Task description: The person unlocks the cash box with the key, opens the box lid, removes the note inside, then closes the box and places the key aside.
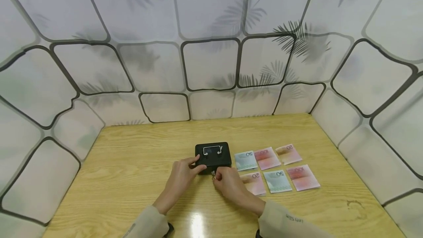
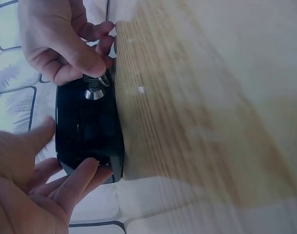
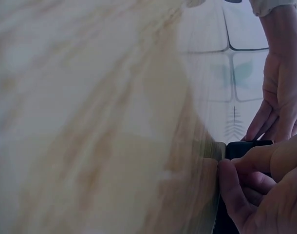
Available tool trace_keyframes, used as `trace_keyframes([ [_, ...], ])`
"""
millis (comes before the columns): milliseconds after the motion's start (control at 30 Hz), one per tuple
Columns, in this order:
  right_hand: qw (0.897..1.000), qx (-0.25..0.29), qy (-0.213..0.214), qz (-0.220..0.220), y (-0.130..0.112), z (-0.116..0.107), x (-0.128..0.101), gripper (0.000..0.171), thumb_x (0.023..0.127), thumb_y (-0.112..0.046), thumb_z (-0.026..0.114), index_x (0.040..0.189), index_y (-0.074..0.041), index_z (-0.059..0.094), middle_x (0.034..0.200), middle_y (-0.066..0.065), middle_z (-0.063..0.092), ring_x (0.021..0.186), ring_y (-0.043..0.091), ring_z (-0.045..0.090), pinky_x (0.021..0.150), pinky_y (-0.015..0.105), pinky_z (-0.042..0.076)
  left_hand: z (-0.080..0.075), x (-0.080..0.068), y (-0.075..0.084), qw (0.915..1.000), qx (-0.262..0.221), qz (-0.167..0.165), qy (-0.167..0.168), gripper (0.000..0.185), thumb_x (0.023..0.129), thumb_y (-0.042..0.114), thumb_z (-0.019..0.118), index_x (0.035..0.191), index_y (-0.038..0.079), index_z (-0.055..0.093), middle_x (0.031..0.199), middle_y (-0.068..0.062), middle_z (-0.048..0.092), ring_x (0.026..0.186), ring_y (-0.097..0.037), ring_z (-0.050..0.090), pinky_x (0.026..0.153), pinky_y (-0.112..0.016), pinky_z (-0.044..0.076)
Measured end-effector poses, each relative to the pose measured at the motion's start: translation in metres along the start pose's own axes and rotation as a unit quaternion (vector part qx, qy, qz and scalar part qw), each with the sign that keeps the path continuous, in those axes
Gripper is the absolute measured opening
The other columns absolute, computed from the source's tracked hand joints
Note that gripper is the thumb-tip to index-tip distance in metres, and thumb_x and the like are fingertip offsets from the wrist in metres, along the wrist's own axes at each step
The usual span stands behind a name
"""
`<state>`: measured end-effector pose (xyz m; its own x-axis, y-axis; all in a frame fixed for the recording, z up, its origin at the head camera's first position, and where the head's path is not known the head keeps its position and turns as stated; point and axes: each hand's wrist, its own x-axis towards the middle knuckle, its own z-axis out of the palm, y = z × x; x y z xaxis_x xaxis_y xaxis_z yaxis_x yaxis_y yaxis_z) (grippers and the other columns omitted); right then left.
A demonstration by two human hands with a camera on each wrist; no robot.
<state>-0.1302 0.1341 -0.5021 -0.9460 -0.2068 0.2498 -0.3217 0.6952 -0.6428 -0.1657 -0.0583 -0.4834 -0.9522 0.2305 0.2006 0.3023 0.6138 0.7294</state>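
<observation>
A small black cash box (image 1: 218,161) with a silver wire handle (image 1: 212,148) folded on its lid sits on the table, its lid down. My left hand (image 1: 183,175) holds the box at its left front corner, thumb and fingers spread over the edges. At the front face, my right hand (image 1: 229,183) pinches a key at the lock. In the left wrist view the silver lock cylinder (image 2: 94,92) stands out from the box front, with a metal ring (image 2: 104,80) beside the right thumb. The fingers mostly hide the key. In the right wrist view, the box (image 3: 241,147) is largely covered by both hands.
Right of the box lie several banknotes in two rows, among them a green 50 (image 1: 245,160), a red 100 (image 1: 303,177) and a brownish 20 (image 1: 288,154). The nearest 20 note (image 1: 254,184) lies partly behind my right hand. Patterned cloth walls (image 1: 211,65) enclose the wooden table (image 1: 138,150).
</observation>
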Motion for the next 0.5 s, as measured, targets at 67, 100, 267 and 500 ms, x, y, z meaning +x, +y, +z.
trace_keyframes([
  [67, 1.0, -0.006, -0.004, 0.001, -0.0003, -0.0003, 0.0002, 0.033, 0.08, 0.003, 0.077, 0.065, -0.017, 0.055, 0.06, -0.011, 0.05, 0.059, 0.005, 0.048, 0.052, 0.02, 0.041, 0.0007, 0.0012, 0.0016, 1.0, -0.001, -0.006, 0.005, 0.047, 0.09, 0.027, 0.081, 0.127, 0.0, 0.071, 0.122, -0.023, 0.069, 0.053, -0.007, 0.039, 0.046, -0.019, 0.035],
  [100, 1.0, -0.008, -0.006, 0.002, -0.0003, -0.0003, 0.0005, 0.033, 0.081, 0.002, 0.077, 0.065, -0.017, 0.055, 0.06, -0.011, 0.049, 0.059, 0.005, 0.048, 0.052, 0.02, 0.041, 0.0011, 0.0017, 0.0023, 0.9999, 0.001, -0.006, 0.009, 0.046, 0.09, 0.027, 0.081, 0.126, 0.0, 0.072, 0.121, -0.023, 0.069, 0.058, -0.007, 0.046, 0.049, -0.019, 0.037],
  [267, 1.0, -0.001, -0.02, 0.009, 0.0013, -0.0017, 0.002, 0.033, 0.082, 0.001, 0.076, 0.065, -0.018, 0.055, 0.061, -0.011, 0.05, 0.06, 0.006, 0.048, 0.053, 0.021, 0.041, 0.003, 0.0014, 0.0047, 0.9998, 0.006, -0.004, 0.021, 0.041, 0.09, 0.022, 0.082, 0.124, 0.0, 0.073, 0.12, -0.023, 0.07, 0.067, -0.009, 0.057, 0.053, -0.02, 0.042],
  [500, 0.999, 0.019, -0.041, 0.004, 0.0037, -0.004, 0.0039, 0.032, 0.081, 0.003, 0.074, 0.065, -0.017, 0.055, 0.061, -0.011, 0.051, 0.061, 0.006, 0.049, 0.055, 0.021, 0.041, 0.0038, -0.0022, 0.0052, 0.9998, -0.009, -0.017, -0.001, 0.041, 0.093, 0.022, 0.079, 0.13, 0.005, 0.072, 0.069, -0.012, 0.069, 0.042, -0.002, 0.022, 0.039, -0.016, 0.026],
])
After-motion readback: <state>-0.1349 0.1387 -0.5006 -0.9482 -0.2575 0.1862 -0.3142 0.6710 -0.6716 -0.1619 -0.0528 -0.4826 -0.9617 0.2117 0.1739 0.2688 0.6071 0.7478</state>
